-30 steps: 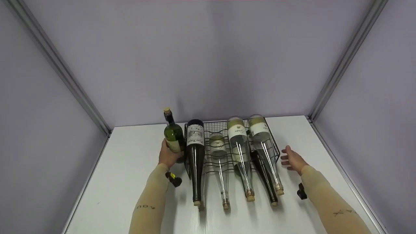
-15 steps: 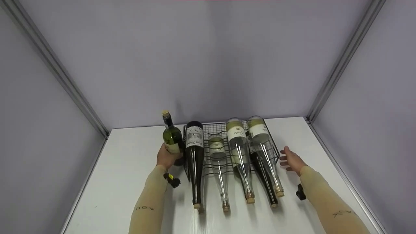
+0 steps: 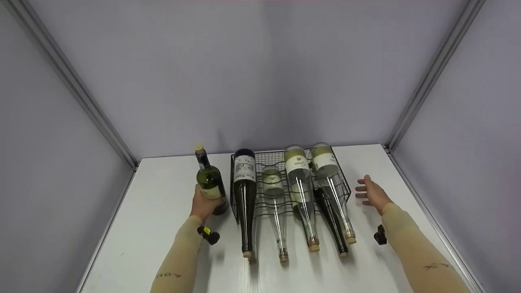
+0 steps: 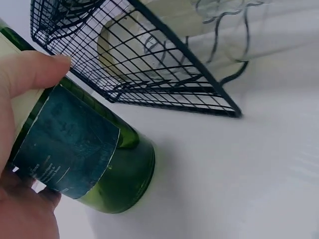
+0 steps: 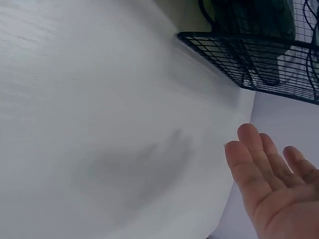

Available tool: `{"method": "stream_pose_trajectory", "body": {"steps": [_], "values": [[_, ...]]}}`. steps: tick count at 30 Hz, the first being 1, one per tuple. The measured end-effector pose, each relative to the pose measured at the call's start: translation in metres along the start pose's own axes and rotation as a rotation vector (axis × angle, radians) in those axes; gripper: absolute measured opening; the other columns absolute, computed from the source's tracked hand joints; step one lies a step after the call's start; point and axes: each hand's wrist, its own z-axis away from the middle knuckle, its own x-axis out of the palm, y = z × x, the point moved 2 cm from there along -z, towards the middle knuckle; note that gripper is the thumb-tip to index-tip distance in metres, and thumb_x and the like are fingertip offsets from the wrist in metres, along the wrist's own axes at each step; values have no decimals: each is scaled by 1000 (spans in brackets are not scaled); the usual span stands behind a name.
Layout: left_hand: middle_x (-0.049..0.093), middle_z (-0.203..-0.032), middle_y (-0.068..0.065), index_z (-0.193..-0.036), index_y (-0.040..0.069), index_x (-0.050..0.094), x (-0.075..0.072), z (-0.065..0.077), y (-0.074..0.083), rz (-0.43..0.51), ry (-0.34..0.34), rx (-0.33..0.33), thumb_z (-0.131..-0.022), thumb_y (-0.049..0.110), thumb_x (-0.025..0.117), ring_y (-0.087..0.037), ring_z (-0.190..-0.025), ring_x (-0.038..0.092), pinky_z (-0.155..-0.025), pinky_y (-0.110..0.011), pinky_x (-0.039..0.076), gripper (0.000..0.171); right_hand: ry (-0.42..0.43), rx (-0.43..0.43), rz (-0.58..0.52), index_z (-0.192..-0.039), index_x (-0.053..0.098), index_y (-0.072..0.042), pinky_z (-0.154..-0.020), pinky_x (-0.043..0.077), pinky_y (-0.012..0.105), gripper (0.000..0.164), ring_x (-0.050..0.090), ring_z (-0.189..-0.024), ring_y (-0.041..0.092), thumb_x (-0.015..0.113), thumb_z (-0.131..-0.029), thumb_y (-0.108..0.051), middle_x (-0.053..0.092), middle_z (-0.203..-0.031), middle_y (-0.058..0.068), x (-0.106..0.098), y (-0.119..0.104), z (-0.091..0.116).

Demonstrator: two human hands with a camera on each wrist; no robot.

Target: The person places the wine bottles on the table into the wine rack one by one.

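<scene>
My left hand grips a green corked wine bottle around its labelled body, just left of the black wire wine rack. The bottle stands nearly upright, its neck tilted slightly left. In the left wrist view, thumb and fingers wrap the bottle's label, and its base is close over the white table. On the rack's right side my right hand hovers with fingers spread, holding nothing. A dark bottle with a white label lies in the rack's leftmost upper slot, cork toward me.
Two clear bottles, one and another, lie on the rack's upper right. Below them rest a clear bottle and a dark bottle. Their necks jut past the front over the white table. Grey walls enclose the table.
My left hand has drawn the green bottle left and toward me, away from the rack's side. My right hand has shifted slightly outward from the rack. The racked bottles stay put.
</scene>
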Motion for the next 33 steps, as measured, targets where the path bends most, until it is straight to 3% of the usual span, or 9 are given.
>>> {"method": "stream_pose_trajectory", "body": {"steps": [6,9,15,21,24,30,33], "values": [[52,-112,-4,-124,15,35,-13,15,1,-61,-24,29,-61,15,84,-21,-104,48,-95,-42,34,80,24,-58,-29,-143,20,-4,-97,33,52,83,37,-123,39,13,-88,-66,31,-140,23,-13,-13,8],[52,-110,-2,-121,16,38,-24,21,5,-140,-23,48,-61,28,85,-20,-102,50,-92,-43,37,77,47,-98,-45,-143,20,-4,-96,33,52,83,38,-122,39,13,-88,-65,32,-139,23,-20,-20,13],[54,-103,0,-122,20,39,-48,36,28,-312,-39,123,-58,51,81,-19,-90,53,-80,-42,42,83,109,-172,-36,-141,26,-5,-94,37,48,80,43,-118,35,13,-89,-64,39,-135,22,-31,-41,22],[54,-96,3,-119,18,42,-63,52,54,-441,-34,254,-57,56,79,-16,-82,53,-74,-39,44,82,108,-243,-61,-138,29,-3,-94,36,49,74,44,-116,36,15,-92,-59,41,-130,22,-29,-74,40],[53,-97,5,-122,15,43,-65,59,71,-519,-5,379,-58,52,80,-14,-82,53,-73,-39,46,82,102,-270,-86,-136,32,-4,-94,36,49,69,45,-116,35,18,-94,-56,44,-128,20,-26,-90,47],[55,-100,0,-120,10,49,-60,68,106,-751,75,746,-56,45,81,-16,-82,55,-71,-39,48,80,77,-379,-68,-133,40,-5,-87,44,41,60,51,-109,34,20,-97,-49,50,-122,20,-13,-114,53],[56,-102,-5,-119,8,51,-52,75,124,-846,84,889,-55,44,79,-21,-86,55,-74,-41,48,78,23,-422,-77,-133,40,-3,-87,43,45,58,51,-109,37,20,-99,-45,50,-122,21,-2,-131,61]]}}
